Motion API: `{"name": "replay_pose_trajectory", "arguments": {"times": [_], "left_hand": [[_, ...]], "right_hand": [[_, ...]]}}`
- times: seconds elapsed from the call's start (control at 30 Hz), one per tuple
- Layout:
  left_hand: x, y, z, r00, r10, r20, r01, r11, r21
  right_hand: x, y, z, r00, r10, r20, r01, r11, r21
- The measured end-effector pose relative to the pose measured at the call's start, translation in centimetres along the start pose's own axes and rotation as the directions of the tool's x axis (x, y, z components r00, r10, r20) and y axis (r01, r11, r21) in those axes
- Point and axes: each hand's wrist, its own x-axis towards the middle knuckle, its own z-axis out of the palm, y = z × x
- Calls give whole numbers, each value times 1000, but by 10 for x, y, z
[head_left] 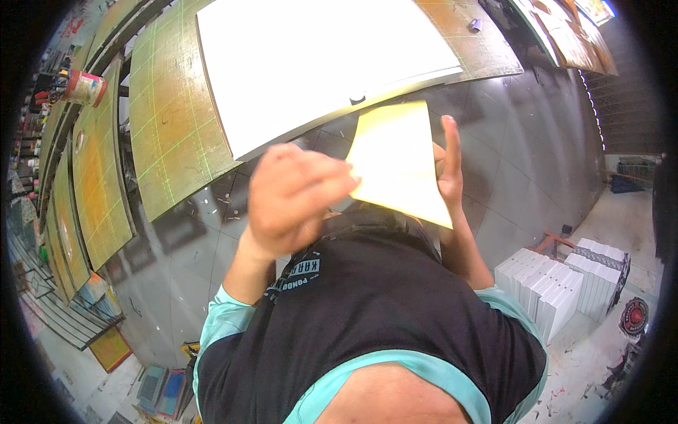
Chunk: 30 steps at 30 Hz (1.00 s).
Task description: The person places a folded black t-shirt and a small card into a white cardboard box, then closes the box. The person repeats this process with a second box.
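A pale yellow sheet, slightly curved, is held up in front of my body at the near edge of the table. My left hand, smeared a little by motion, is closed with its fingertips at the sheet's left edge. On the other side, my right hand supports the sheet from behind its right edge; one finger points up and the sheet hides the others. Just beyond lies a large white sheet or stack of sheets, with a small dark mark on its near edge.
Boards with green grid lines extend left of the white stack. A red-and-white tub stands at far left, and a small purple object lies at the back right. White bundles stand on the floor at right; frames lie lower left.
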Motion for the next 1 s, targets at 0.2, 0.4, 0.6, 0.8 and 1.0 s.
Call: {"name": "replay_pose_trajectory", "arguments": {"times": [0.2, 0.4, 0.6, 0.8, 1.0], "left_hand": [[-32, -3, 27, 917, -388, -88, 284, 794, -538], [-68, -35, 63, 279, -848, 451, 176, -417, -892], [-39, -36, 69, 249, -873, 419, -27, -439, -898], [-20, -30, 67, 260, -853, 452, -28, -475, -880], [-30, -35, 80, 307, -841, 446, -82, -490, -868]], "right_hand": [[-2, 21, -20, 992, 9, 127, -2, 998, -61], [-5, 24, -27, 993, 82, 80, -88, 994, 72], [-4, 38, -43, 987, 18, 157, -38, 992, 124], [-4, 29, -42, 989, 63, 135, -105, 940, 326], [-2, 34, -57, 993, 6, 119, -42, 953, 301]]}}
